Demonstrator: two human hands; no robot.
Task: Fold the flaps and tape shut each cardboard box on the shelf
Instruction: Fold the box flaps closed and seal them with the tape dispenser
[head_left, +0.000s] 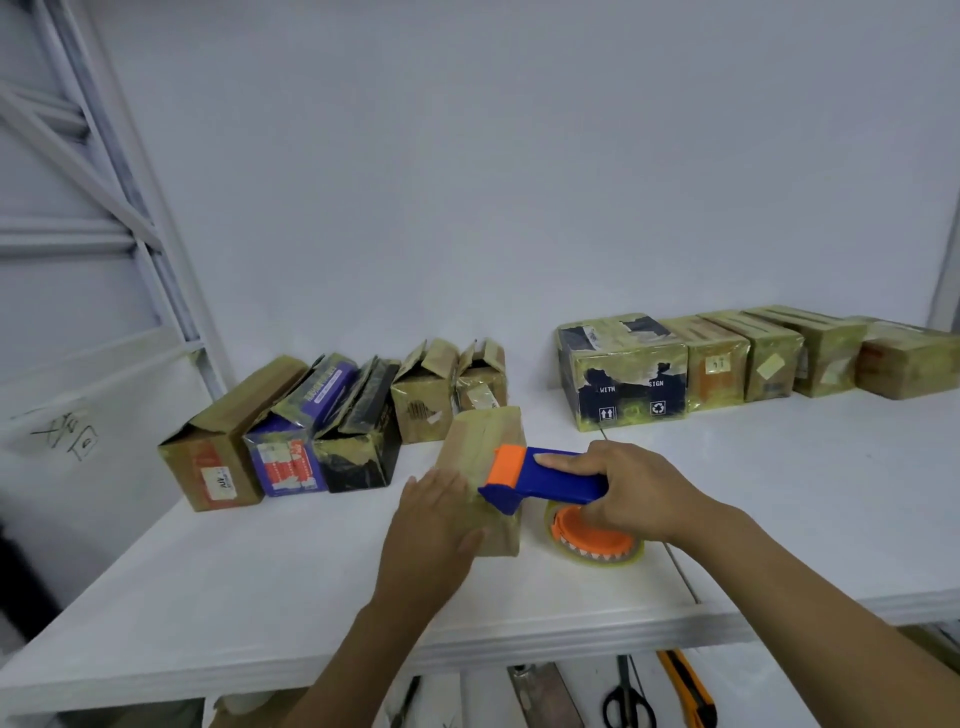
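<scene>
A small brown cardboard box (480, 441) stands in the middle of the white shelf (260, 571), its top flaps folded down. My left hand (436, 525) lies flat against its left front side with straight fingers. My right hand (628, 493) grips the blue handle of a blue and orange tape dispenser (530, 475), whose front end presses on the box's top right edge. Its roll of clear tape (597, 540) hangs below my right hand.
Several boxes with open flaps (311, 431) line the back left. Several taped boxes (727, 358) stand in a row at the back right. Scissors (626, 701) and a yellow utility knife (691, 691) lie on the level below the shelf edge.
</scene>
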